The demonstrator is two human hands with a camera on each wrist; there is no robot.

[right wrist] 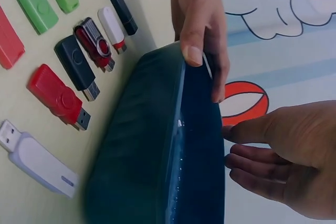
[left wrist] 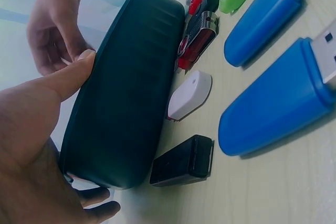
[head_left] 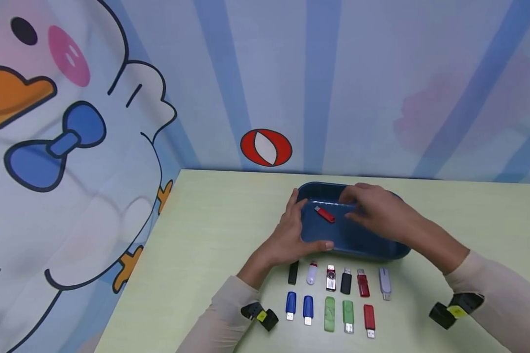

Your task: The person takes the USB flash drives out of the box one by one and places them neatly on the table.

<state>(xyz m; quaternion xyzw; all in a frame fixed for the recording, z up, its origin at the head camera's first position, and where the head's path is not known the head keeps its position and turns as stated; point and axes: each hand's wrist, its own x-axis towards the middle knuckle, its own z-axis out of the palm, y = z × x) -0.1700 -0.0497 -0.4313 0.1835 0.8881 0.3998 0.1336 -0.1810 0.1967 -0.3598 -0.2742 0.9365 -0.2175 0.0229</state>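
Observation:
A dark blue tray (head_left: 357, 242) stands near the back of the table with one red USB stick (head_left: 325, 214) lying inside. My left hand (head_left: 287, 235) grips the tray's left end, its thumb along the near rim and its fingers round the left side. Over the tray's right half hovers my right hand (head_left: 380, 211), fingers loosely bent. In the right wrist view, thumb and fingers of the right hand (right wrist: 286, 156) are apart, and nothing shows between them; the fingertips are partly hidden by the tray rim.
Two rows of USB sticks lie before the tray: a black one (head_left: 293, 272), a white one (head_left: 312, 274), a swivel one (head_left: 331, 279), a lilac one (head_left: 384, 282), plus blue (head_left: 308, 306), green (head_left: 330, 314) and red (head_left: 369, 317) ones. A printed wall (head_left: 357, 88) stands behind.

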